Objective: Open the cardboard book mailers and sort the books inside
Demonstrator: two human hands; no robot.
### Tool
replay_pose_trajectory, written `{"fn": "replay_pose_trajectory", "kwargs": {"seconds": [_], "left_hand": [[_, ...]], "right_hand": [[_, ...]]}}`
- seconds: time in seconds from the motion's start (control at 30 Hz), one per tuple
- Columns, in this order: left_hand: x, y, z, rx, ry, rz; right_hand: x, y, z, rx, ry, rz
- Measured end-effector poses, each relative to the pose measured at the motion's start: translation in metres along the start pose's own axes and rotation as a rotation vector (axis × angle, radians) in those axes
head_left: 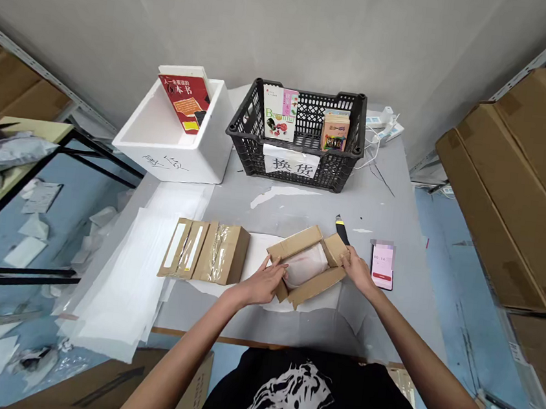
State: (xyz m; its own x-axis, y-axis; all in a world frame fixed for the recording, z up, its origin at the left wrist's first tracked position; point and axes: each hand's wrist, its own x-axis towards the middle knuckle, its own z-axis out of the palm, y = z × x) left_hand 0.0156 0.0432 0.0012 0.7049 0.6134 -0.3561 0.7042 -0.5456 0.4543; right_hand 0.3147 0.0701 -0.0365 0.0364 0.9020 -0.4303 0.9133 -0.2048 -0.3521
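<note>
A small open cardboard box point(316, 286) sits in front of me on the table, its flaps spread outward. Inside it lies an item in pale, translucent wrapping point(304, 265); what the wrapping covers cannot be made out. My left hand point(267, 281) grips the box's left end, with its fingertips reaching over the edge beside the wrapped item. At the opposite end, my right hand point(356, 269) is closed on the right flap. Just beyond that hand lies a black and yellow utility knife point(342, 230).
Closed, taped cardboard boxes point(214, 252) stand left of the open one, beside white foam sheets point(121, 280). Behind are a white foam bin point(180, 162) and a black plastic crate point(301, 162), both with books. A phone point(382, 265) lies at the right.
</note>
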Motion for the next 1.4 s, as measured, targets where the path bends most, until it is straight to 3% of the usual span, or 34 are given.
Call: {"fn": "replay_pose_trajectory", "kwargs": {"seconds": [0.07,0.13,0.2,0.27,0.33,0.43,0.57,0.7,0.83,1.0,1.17,1.27,1.33,1.4], "left_hand": [[0.010,0.005,-0.009,-0.054,-0.005,-0.093],[0.022,0.012,-0.011,0.002,0.082,-0.276],[0.032,0.019,-0.007,0.119,0.161,-0.426],[0.036,0.020,0.003,0.209,0.175,-0.469],[0.032,0.016,0.015,0.238,0.171,-0.461],[0.019,0.003,0.033,0.201,0.228,-0.422],[0.017,-0.003,0.058,0.005,0.427,-0.386],[0.035,0.012,0.084,-0.382,0.718,-0.544],[0.049,0.020,0.093,-0.719,0.913,-0.670],[0.049,0.011,0.070,-0.844,0.937,-0.667],[0.044,0.001,0.023,-0.853,0.944,-0.565],[0.037,-0.008,0.001,-1.171,0.767,-0.527],[0.032,-0.014,-0.006,-1.450,0.622,-0.453],[0.030,-0.020,-0.008,-1.637,0.571,-0.371]], "right_hand": [[-0.005,-0.001,0.006,-0.001,0.070,-0.010],[-0.008,-0.003,0.009,-0.022,0.139,-0.060],[-0.009,-0.005,0.011,-0.060,0.216,-0.162],[-0.012,-0.005,0.015,-0.090,0.252,-0.301],[-0.014,-0.004,0.021,-0.082,0.197,-0.391],[-0.017,-0.003,0.031,0.011,0.026,-0.353],[-0.013,-0.008,0.031,0.084,-0.113,-0.214],[-0.003,-0.019,0.021,0.021,-0.249,-0.155],[0.003,-0.028,0.016,0.002,-0.242,-0.151],[-0.001,-0.029,0.024,0.073,-0.180,-0.155],[-0.004,-0.031,0.040,0.387,0.155,-0.196],[0.001,-0.033,0.042,0.486,0.317,-0.273],[0.007,-0.036,0.039,0.531,0.347,-0.330],[0.015,-0.039,0.035,0.585,0.334,-0.374]]}}
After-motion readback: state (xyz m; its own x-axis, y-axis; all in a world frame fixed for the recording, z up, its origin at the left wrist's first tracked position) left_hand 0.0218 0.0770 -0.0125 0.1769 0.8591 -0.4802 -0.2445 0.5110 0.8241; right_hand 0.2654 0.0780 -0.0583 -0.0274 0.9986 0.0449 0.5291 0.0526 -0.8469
